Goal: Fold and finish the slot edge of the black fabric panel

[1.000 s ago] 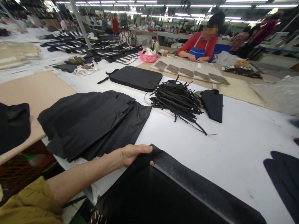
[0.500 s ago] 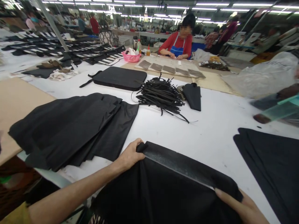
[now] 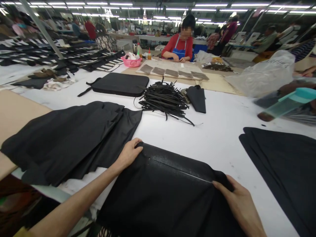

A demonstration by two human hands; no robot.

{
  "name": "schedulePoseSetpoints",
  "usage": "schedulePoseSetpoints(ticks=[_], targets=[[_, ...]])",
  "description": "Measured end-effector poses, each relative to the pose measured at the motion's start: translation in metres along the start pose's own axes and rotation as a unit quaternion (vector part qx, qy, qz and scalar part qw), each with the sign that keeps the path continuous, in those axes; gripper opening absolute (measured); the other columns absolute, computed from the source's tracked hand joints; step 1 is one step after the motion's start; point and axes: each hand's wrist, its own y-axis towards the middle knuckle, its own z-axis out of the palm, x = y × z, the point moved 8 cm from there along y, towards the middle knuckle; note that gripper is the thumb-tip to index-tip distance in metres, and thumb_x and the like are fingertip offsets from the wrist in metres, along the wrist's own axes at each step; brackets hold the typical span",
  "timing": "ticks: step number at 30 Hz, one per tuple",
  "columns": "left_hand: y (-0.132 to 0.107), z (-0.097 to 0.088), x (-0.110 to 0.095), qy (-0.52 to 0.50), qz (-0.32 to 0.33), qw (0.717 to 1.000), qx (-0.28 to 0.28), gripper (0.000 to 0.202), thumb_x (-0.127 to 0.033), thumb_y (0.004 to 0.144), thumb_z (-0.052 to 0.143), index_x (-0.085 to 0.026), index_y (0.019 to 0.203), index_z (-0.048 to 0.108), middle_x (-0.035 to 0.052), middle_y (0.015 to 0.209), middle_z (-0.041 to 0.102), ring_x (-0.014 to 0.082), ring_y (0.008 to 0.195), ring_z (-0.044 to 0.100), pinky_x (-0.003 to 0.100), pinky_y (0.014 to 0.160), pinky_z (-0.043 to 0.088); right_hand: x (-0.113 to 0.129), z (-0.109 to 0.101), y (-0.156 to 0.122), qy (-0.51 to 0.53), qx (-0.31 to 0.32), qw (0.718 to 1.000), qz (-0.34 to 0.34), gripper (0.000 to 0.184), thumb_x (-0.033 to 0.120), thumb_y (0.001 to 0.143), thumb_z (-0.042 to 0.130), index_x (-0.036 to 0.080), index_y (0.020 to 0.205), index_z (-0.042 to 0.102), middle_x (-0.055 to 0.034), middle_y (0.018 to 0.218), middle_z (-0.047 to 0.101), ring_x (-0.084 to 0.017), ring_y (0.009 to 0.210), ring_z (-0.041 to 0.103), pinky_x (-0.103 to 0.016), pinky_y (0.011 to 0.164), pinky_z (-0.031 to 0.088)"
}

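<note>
Left hand (image 3: 129, 153): pinched close, thumb against fingers, gripping the far-left corner of the black sheet (image 3: 168, 200).
Right hand (image 3: 240, 200): half curled, thumb on top beside the pale line (image 3: 187, 174), fingers around the far-right corner; fingertips hidden from me.
Black sheet: at the near side of the white table (image 3: 217, 141), drawn between both hands; its near end passes out of my sight.
Handling: in my judgement, best served by equal pull at both corners — the pale line straight, the far band flat. Creases on the right suggest uneven tension.
Left stack (image 3: 74, 135): loose black pieces just beside the left forearm; the likeliest snag.
Right stack (image 3: 283, 168): dark pieces, apart from the right hand.
Far side: strip bundle (image 3: 165, 100), black pad (image 3: 120, 84) and wedge-shaped piece (image 3: 197, 98) — none touching the sheet.
Far right: tumbler (image 3: 286, 103) tilted, plastic bag (image 3: 266, 74) behind.
Far centre: a co-worker (image 3: 181, 46) in red, well apart.
</note>
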Motion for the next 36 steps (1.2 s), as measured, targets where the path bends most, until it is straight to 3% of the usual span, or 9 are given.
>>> schedulePoseSetpoints(ticks=[4, 8, 12, 16, 20, 24, 27, 33, 36], targets=[[-0.018, -0.022, -0.026, 0.135, 0.083, 0.981, -0.112, 0.031, -0.015, 0.082, 0.041, -0.016, 0.113, 0.049, 0.0107, 0.123, 0.047, 0.0264, 0.113, 0.041, 0.046, 0.101, 0.029, -0.011, 0.004, 0.004, 0.005, 0.017, 1.0, 0.015, 0.053, 0.06, 0.066, 0.062, 0.022, 0.103, 0.057, -0.005, 0.098, 0.067, -0.032, 0.093, 0.059, -0.039, 0.083, 0.044], [-0.054, 0.022, -0.048, 0.355, 0.237, 0.904, 0.04, 0.036, -0.004, 0.084, 0.03, -0.016, 0.107, 0.054, 0.0082, 0.104, 0.056, 0.0214, 0.092, 0.048, 0.037, 0.084, 0.042, -0.009, 0.005, 0.003, 0.0, 0.029, 1.0, 0.009, 0.047, 0.058, 0.068, 0.061, 0.023, 0.099, 0.058, -0.0044, 0.096, 0.067, -0.031, 0.095, 0.058, -0.037, 0.082, 0.045], [-0.069, 0.048, -0.028, 0.466, 0.234, 0.844, 0.127, 0.048, -0.001, 0.078, 0.036, -0.014, 0.123, 0.045, 0.0104, 0.114, 0.053, 0.0235, 0.093, 0.048, 0.039, 0.083, 0.043, -0.006, 0.005, 0.007, 0.001, 0.031, 1.0, -0.001, 0.045, 0.056, 0.067, 0.062, 0.022, 0.098, 0.06, -0.0048, 0.098, 0.067, -0.032, 0.1, 0.056, -0.036, 0.081, 0.045], [-0.066, 0.048, -0.015, 0.5, 0.215, 0.831, 0.112, 0.053, 0.001, 0.078, 0.034, -0.017, 0.126, 0.044, 0.0096, 0.124, 0.049, 0.0227, 0.101, 0.047, 0.036, 0.087, 0.041, -0.004, -0.002, 0.015, 0.021, 0.052, 0.998, -0.005, 0.044, 0.05, 0.065, 0.067, 0.019, 0.096, 0.062, -0.0058, 0.094, 0.068, -0.033, 0.096, 0.058, -0.038, 0.08, 0.045], [-0.07, 0.044, -0.008, 0.528, 0.231, 0.815, 0.062, 0.061, 0.006, 0.075, 0.029, -0.021, 0.126, 0.047, 0.0084, 0.124, 0.051, 0.023, 0.104, 0.047, 0.036, 0.088, 0.041, 0.006, -0.001, 0.019, 0.022, 0.165, 0.985, -0.047, 0.029, 0.04, 0.069, 0.063, 0.018, 0.087, 0.063, -0.0033, 0.083, 0.068, -0.027, 0.082, 0.062, -0.033, 0.07, 0.047], [-0.071, 0.043, 0.001, 0.532, 0.258, 0.806, 0.029, 0.059, 0.006, 0.076, 0.03, -0.021, 0.126, 0.049, 0.0099, 0.122, 0.052, 0.0237, 0.103, 0.049, 0.037, 0.085, 0.043, 0.0, -0.044, 0.031, -0.123, 0.004, 0.991, -0.054, 0.015, 0.032, 0.068, 0.059, 0.019, 0.077, 0.058, 0.0006, 0.064, 0.059, -0.022, 0.063, 0.057, -0.03, 0.057, 0.04], [-0.07, 0.045, 0.004, 0.531, 0.274, 0.801, 0.026, 0.056, 0.004, 0.078, 0.031, -0.021, 0.125, 0.051, 0.0108, 0.12, 0.053, 0.0233, 0.1, 0.051, 0.037, 0.083, 0.045, 0.003, -0.067, 0.018, -0.183, -0.13, 0.973, -0.06, 0.012, 0.027, 0.074, 0.051, 0.02, 0.083, 0.055, -0.0037, 0.082, 0.058, -0.023, 0.077, 0.054, -0.032, 0.065, 0.037], [-0.07, 0.042, 0.011, 0.542, 0.277, 0.793, 0.027, 0.058, 0.006, 0.077, 0.032, -0.022, 0.125, 0.049, 0.0103, 0.122, 0.052, 0.023, 0.101, 0.05, 0.037, 0.087, 0.044, 0.028, -0.013, -0.023, -0.204, -0.078, 0.962, -0.163, 0.007, 0.026, 0.085, 0.047, 0.022, 0.086, 0.053, -0.001, 0.08, 0.054, -0.019, 0.067, 0.053, -0.03, 0.061, 0.04], [-0.07, 0.039, 0.021, 0.545, 0.277, 0.791, 0.021, 0.06, 0.007, 0.078, 0.032, -0.025, 0.126, 0.048, 0.0098, 0.123, 0.051, 0.0232, 0.104, 0.049, 0.038, 0.087, 0.043, 0.032, -0.001, -0.034, -0.324, -0.129, 0.914, -0.21, 0.022, 0.023, 0.086, 0.052, 0.016, 0.107, 0.05, -0.0085, 0.098, 0.053, -0.024, 0.08, 0.054, -0.034, 0.068, 0.041]])
